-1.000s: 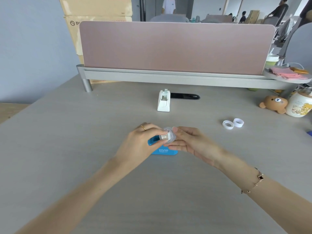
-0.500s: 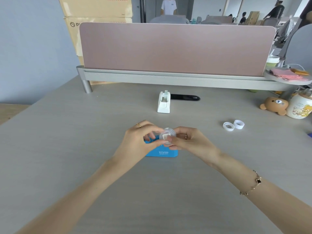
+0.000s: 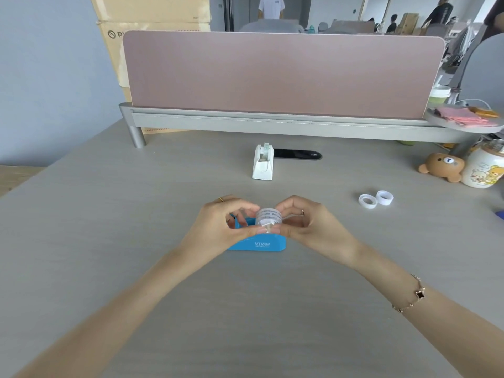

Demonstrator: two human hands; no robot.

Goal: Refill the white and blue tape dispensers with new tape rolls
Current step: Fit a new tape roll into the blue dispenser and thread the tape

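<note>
A wide grey desk (image 3: 109, 268) with a faint wood grain fills the view, backed by a dusty-pink divider panel (image 3: 281, 75) on a silver rail. Behind the panel a stack of cardboard boxes (image 3: 152, 12) stands at the left, and an open office with people stretches away in the distance. Off to the right sit a bear plush (image 3: 441, 166) and a bear-printed jar (image 3: 484, 170) (cartoon bears on its side), side by side.

Centre stage: both hands meet over the blue tape dispenser (image 3: 257, 242), which lies on the desk and reads "VIVID" in white. The left hand (image 3: 218, 227) and right hand (image 3: 313, 227) pinch a clear tape roll (image 3: 268, 218) between fingertips and thumbs, held just above the dispenser; print runs round the roll but is too small to read.

Farther back the white tape dispenser (image 3: 263, 165) stands upright, just beside a black slot (image 3: 297, 154) in the desk. Two white empty cores (image 3: 376, 199) lie together to the right, well apart from the hands.
</note>
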